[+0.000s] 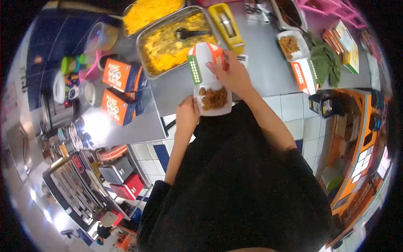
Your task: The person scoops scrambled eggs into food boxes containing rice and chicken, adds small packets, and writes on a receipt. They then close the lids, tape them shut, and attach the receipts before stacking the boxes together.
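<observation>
My left hand [187,112] grips the left side of an open paper food box [215,111], fingers closed on its edge. Brown pieces of food [215,98] lie in the box's lower half. On the raised lid [204,54], white inside with orange and green printed flaps, my right hand [231,71] has its fingers closed at the right flap. The lid overlaps the near edge of a metal tray of yellow food [166,48], where a black utensil [191,33] rests.
Two orange and blue printed boxes [119,75] stand at the left of the metal counter [262,63]. A yellow tape dispenser [226,27] sits behind the tray. Another open food box [294,46] and a green cloth [325,59] are at the right.
</observation>
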Demonstrator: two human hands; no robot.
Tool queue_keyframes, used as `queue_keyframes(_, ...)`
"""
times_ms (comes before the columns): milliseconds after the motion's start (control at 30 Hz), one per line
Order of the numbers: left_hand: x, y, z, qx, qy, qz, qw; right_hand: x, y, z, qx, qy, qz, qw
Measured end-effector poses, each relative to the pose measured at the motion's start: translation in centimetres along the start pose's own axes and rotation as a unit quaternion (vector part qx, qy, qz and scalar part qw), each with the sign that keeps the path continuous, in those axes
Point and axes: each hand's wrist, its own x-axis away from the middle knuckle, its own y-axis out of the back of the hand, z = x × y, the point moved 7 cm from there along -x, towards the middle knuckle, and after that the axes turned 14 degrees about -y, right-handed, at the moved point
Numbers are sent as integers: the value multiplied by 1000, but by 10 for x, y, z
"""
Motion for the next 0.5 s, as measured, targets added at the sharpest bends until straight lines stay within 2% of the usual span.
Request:
queue_keyframes(33, -2, -3, 10, -4, 7, -15, 1000, -5, -12, 10, 169, 8, -36, 985)
queue_keyframes(67, -3, -5, 20, -6, 12, -29, 999, -8, -23, 21, 332, 18, -76, 940)
queue_keyframes(100, -4, -2, 27, -5, 14, -39, 999, -11, -30, 23, 341, 6, -41, 939)
queue_keyframes(200, -16, -2, 34, 40, 53, -39, 997, -6, -38, 19, 363, 23, -46, 931)
queue_keyframes(267, -33, 46, 1, -5, 13, -241, 970, -1, -38, 20, 338, 33, -35, 940)
queue_keyframes(333, -51, 48, 4, -20, -10, -215, 976, 6, -34, 16, 309, 39, -29, 950)
queue_keyframes(400, -58, 52, 5, -33, -43, -195, 979, 15, -26, 18, 270, 119, -20, 955)
queue_keyframes(433, -54, 50, 12, 23, -64, -147, 987, 19, -15, 19, 272, 120, -30, 954)
queue_keyframes(467, -46, 47, 19, 76, -85, -95, 989, 27, -12, 18, 290, 136, 24, 947)
queue_keyframes(500, -33, 50, 21, 56, -165, -102, 979, 33, -11, 15, 305, 150, 77, 937)
